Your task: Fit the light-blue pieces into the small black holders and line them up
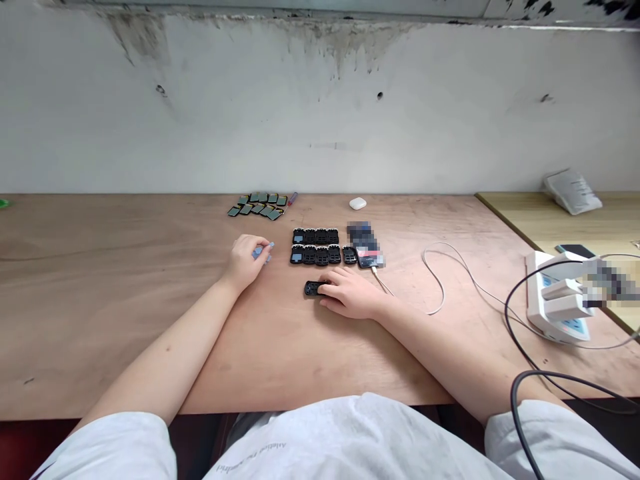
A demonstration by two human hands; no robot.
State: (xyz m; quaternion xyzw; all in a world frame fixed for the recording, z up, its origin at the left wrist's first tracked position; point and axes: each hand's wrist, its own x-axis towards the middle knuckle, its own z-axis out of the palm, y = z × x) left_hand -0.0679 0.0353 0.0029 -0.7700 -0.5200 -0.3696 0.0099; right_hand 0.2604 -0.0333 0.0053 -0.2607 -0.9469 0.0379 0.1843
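Note:
My left hand (246,260) rests on the wooden table (125,300), fingers curled round small blue-grey pieces (262,251). My right hand (350,292) lies to its right, fingers closed on a small black frame (313,288) pressed against the tabletop. Just beyond both hands, two rows of similar black frames (316,246) are laid out side by side; two at the left end carry blue inserts. A loose group of greenish-grey square pieces (259,205) lies farther back.
A phone (367,247) with a white cable (440,280) sits right of the frames. A white earbud case (357,203) lies behind. A white power strip (555,300) with plugs and black cables occupies the right edge. A red pen (293,198) lies beside the green pieces.

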